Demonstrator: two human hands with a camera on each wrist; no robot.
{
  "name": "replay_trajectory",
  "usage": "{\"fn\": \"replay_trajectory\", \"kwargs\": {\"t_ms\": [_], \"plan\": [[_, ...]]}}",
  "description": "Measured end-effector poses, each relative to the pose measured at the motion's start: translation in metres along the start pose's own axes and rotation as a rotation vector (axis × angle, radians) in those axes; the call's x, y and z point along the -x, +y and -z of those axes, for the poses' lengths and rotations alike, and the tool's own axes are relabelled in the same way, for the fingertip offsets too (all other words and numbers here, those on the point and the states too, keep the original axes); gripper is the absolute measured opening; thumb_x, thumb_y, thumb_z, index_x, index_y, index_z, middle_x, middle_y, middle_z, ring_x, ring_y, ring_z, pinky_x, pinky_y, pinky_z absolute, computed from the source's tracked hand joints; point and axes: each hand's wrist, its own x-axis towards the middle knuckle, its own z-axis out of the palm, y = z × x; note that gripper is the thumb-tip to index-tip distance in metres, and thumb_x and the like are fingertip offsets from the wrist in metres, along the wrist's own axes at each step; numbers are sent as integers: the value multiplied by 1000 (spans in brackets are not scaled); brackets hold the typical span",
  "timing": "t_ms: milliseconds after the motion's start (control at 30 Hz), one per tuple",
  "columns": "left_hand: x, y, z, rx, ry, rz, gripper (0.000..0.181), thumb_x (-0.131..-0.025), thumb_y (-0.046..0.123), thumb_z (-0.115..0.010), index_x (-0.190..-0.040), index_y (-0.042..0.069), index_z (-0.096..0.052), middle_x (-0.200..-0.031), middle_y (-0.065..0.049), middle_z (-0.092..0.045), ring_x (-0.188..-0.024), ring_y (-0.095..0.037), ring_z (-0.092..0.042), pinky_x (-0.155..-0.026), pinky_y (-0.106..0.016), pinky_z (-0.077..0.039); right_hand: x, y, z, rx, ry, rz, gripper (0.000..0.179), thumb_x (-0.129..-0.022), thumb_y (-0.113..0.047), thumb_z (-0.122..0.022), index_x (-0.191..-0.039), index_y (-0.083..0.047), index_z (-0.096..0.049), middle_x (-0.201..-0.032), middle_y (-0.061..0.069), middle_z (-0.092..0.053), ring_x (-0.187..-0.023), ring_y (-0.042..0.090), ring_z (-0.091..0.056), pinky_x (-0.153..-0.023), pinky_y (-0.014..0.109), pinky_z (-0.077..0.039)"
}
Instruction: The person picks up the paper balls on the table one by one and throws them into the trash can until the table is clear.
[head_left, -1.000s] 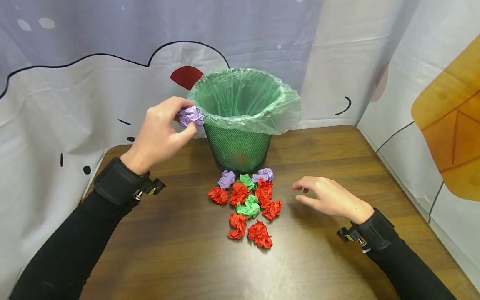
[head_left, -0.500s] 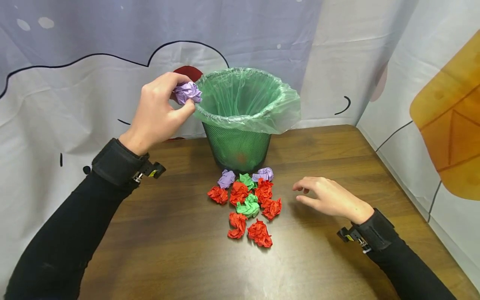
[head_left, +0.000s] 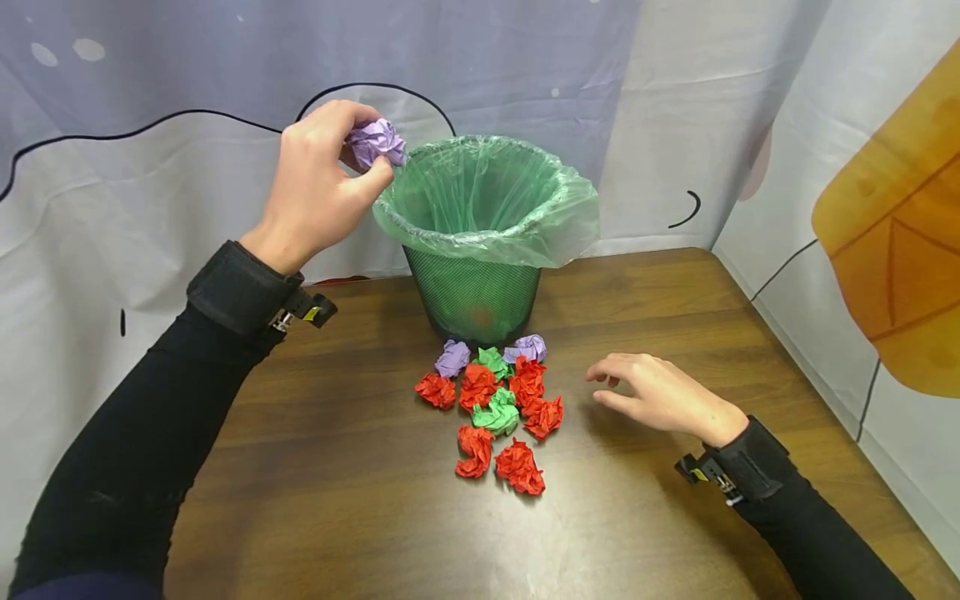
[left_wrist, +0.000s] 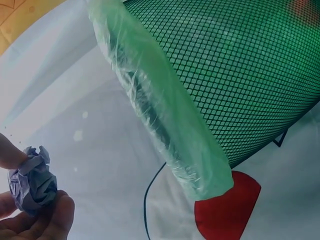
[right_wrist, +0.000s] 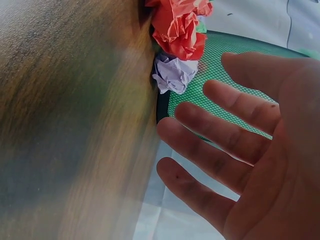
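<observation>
My left hand (head_left: pixel 318 179) pinches a crumpled purple paper ball (head_left: pixel 377 143) between thumb and fingers, above the left rim of a mesh wastebasket (head_left: pixel 474 292). A green plastic bag (head_left: pixel 495 243) lines the basket and folds over its rim. In the left wrist view the paper ball (left_wrist: pixel 33 182) is apart from the bag's edge (left_wrist: pixel 150 107). Right of the loose paper balls, my right hand (head_left: pixel 660 396) hovers low by the table with relaxed fingers, holding nothing. The right wrist view shows its spread fingers near a purple paper ball (right_wrist: pixel 175 74) and a red one (right_wrist: pixel 180 27).
Several crumpled red (head_left: pixel 519 468), green (head_left: pixel 496 412) and purple (head_left: pixel 453 358) paper balls lie in front of the basket on the wooden table (head_left: pixel 337 500). A printed curtain (head_left: pixel 187 183) hangs behind the table and along its right side.
My left hand has risen with the purple paper ball, from beside the bag's left edge to above it. My right hand and the balls on the table have stayed put.
</observation>
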Motion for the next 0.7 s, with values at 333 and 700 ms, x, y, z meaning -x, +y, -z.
{"fn": "replay_trajectory", "kwargs": {"t_ms": [333, 700], "plan": [[-18, -1, -7, -27, -96, 77, 34, -91, 16, -59, -122, 4, -67, -116, -11, -68, -92, -17, -57, -81, -28, -42, 3, 3, -2, -6, 9, -7, 28, -94, -28, -71, -118, -14, -71, -111, -1, -72, -95, 15, -65, -81, 37, -53], [-17, -12, -28, -70, -393, 206, 48, -95, 26, -55, -141, 13, -55, -133, -7, -61, -112, -23, -59, -94, -43, -45, 6, 5, -5, -16, 8, -16, 28, -94, -28, -70, -118, -14, -71, -111, -1, -72, -95, 14, -65, -80, 36, -53]]}}
